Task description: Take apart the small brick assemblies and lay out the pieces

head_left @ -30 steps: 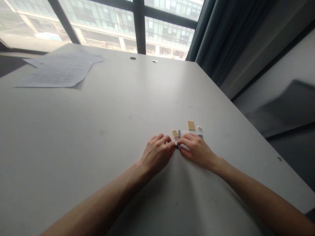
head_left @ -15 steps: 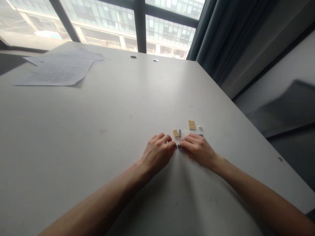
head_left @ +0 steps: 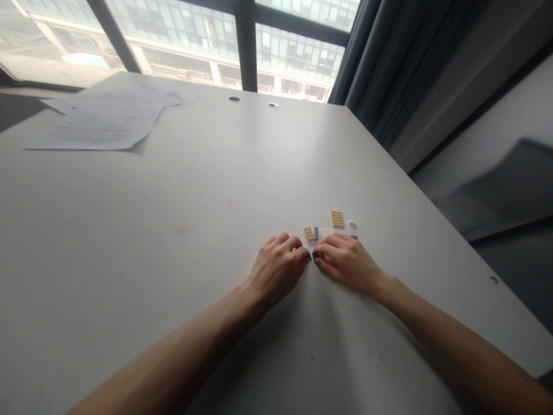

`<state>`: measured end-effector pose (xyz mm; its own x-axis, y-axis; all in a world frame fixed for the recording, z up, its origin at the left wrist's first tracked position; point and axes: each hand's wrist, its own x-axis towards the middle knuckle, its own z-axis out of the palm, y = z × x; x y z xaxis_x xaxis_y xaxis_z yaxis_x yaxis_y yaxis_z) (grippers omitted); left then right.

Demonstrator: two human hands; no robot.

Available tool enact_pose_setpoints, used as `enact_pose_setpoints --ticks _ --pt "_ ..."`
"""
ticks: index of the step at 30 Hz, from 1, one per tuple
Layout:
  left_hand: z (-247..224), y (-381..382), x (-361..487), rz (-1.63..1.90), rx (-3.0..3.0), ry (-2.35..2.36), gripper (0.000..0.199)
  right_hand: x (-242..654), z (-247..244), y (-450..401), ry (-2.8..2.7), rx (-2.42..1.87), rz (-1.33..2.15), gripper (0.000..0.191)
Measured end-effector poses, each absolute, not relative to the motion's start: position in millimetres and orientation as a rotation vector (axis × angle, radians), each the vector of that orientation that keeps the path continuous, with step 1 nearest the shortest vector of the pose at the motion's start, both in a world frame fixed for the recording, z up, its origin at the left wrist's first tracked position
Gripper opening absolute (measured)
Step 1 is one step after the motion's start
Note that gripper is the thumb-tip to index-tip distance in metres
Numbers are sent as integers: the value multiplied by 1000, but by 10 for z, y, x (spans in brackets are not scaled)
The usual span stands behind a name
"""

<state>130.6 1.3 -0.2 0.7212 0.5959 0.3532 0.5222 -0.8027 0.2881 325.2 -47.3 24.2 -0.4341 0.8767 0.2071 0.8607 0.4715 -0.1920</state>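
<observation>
My left hand (head_left: 280, 259) is closed, its fingertips pinching a small dark building-brick piece (head_left: 310, 257). Facing it, my right hand (head_left: 345, 256) pinches another small dark brick piece (head_left: 315, 255); a narrow gap shows between the two. Just beyond the fingers lie a tan studded plate (head_left: 308, 233) and a narrow grey studded brick (head_left: 316, 233), side by side. Farther back is a larger tan plate (head_left: 337, 219), with a small white piece (head_left: 352, 224) to its right. A grey piece (head_left: 354, 237) pokes out behind my right hand, and a tan piece (head_left: 332, 280) is mostly hidden under it.
All this is on a white table (head_left: 207, 184). Printed paper sheets (head_left: 99, 121) lie at the far left. Two round cable holes, one dark (head_left: 234, 99) and one pale (head_left: 273, 105), sit near the window edge. A dark curtain (head_left: 389, 63) hangs beyond the right edge.
My right hand has shifted very slightly, covering more of the tan piece beneath it and showing more of its dark piece. My left hand stays nearly still.
</observation>
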Motion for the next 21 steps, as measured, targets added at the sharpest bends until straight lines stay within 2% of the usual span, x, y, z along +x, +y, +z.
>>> enact_pose_setpoints --ticks 15,21 --pt "-10 14 1302 642 2762 896 14 3255 243 -451 -2383 -1483 78 13" --pt "7 10 1303 610 2744 931 15 3316 246 -327 -2206 -1651 15 12"
